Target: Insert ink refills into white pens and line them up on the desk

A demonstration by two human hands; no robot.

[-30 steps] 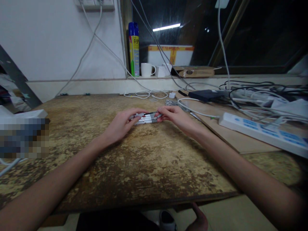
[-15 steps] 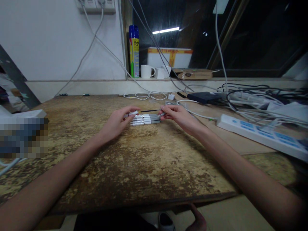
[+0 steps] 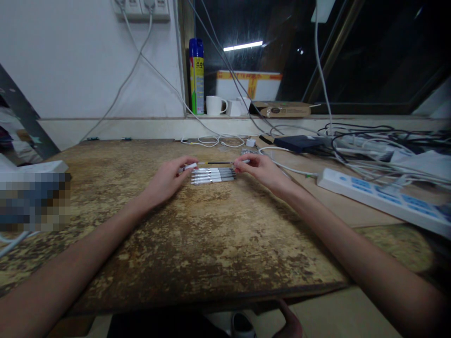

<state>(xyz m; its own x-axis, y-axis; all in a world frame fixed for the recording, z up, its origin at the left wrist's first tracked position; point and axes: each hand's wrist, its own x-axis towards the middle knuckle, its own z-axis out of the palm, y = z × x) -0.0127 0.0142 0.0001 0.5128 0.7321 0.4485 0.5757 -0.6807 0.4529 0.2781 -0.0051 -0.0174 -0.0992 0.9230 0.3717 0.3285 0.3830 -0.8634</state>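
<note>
My left hand (image 3: 173,173), pinching a white barrel (image 3: 190,166); my right hand (image 3: 259,169), pinching a grey piece (image 3: 244,161); dark refill (image 3: 220,163) between them, more exposed than a moment ago, the two parts further separated; row of pens (image 3: 212,175), on the table (image 3: 218,244), just nearer me.

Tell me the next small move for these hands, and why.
Probably ease the right hand outward slightly, so the refill surely clears the barrel: the refill reaches from that hand towards the barrel in the left hand, and whether its far end is free is too small to tell.
</note>
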